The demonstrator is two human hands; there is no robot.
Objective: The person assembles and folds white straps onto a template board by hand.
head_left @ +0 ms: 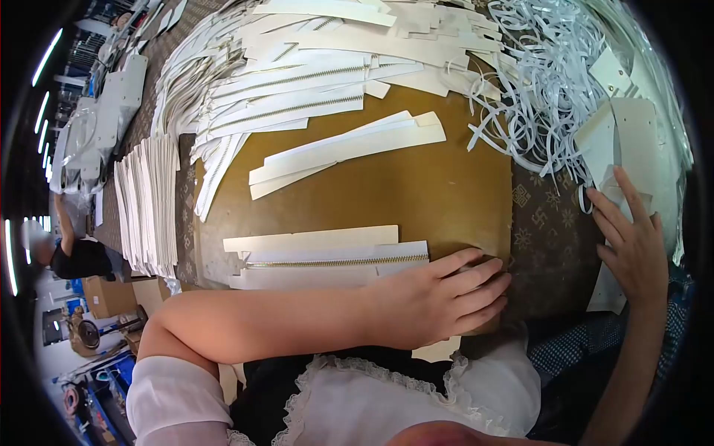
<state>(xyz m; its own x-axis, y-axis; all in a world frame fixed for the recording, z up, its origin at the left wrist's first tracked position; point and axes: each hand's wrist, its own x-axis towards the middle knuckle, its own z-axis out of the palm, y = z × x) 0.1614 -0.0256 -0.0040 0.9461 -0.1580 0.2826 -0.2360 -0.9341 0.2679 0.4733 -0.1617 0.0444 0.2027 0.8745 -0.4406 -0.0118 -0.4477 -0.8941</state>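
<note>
In the head view, my left hand [454,293] lies at the lower right of the brown board, its forearm crossing the front. The fingers curl down over something dark that I cannot make out. Beside it lies a white zipper [335,262] with metal teeth, between a cream strip [312,238] behind and a pale strip [297,279] in front, partly hidden by my forearm. My right hand [632,241] is at the far right, fingers spread and reaching to cream cards with small holes [636,134]. Its fingertips touch or overlap their lower edges.
Cream strips [349,149] lie mid-board [446,193]. Behind are heaped white zippers [290,108]; an upright stack of strips [146,208] stands left. Tangled white ribbon [550,74] fills the back right, on patterned brown cloth [547,245]. Another person [78,256] is at far left.
</note>
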